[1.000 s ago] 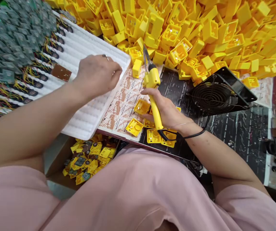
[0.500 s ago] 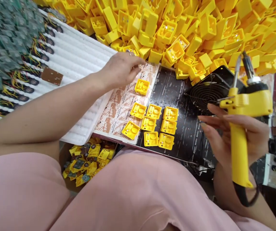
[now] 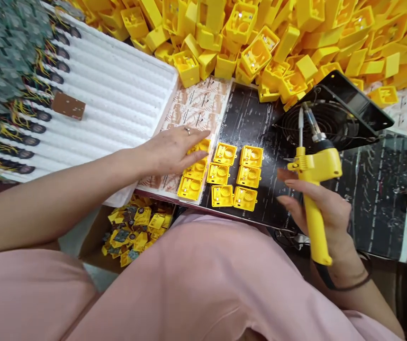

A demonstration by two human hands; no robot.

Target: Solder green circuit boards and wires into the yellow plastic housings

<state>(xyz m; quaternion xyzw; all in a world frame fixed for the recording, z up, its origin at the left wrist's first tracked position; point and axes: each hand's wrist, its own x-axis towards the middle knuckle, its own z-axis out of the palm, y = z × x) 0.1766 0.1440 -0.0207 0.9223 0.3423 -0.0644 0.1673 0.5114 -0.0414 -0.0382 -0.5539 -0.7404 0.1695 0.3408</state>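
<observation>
My left hand [image 3: 175, 150] lies over the left column of small yellow plastic cases, fingers stretched out and partly hiding the upper ones. Its thumb and fingertips are at the top two cases, and the lowest case [image 3: 189, 188] shows fully. To the right are two more columns of the open cases, such as one in the middle column [image 3: 218, 174] and one in the right column [image 3: 248, 176]. In my right hand [image 3: 326, 208] is a yellow soldering gun [image 3: 315, 189], held by its handle. Its tip points up and away, in front of a black fan [image 3: 331, 106].
A big heap of yellow cases [image 3: 253, 52] fills the back. On the left, a white foam sheet [image 3: 118, 90] carries wired circuit boards [image 3: 4, 57] and a brown board [image 3: 68, 105]. Below the table edge, a cardboard box [image 3: 94, 237] holds yellow parts.
My left hand has come down toward me, and the left column's cases now stand close together in line. My right hand has moved left with the soldering gun. The view has shifted slightly.
</observation>
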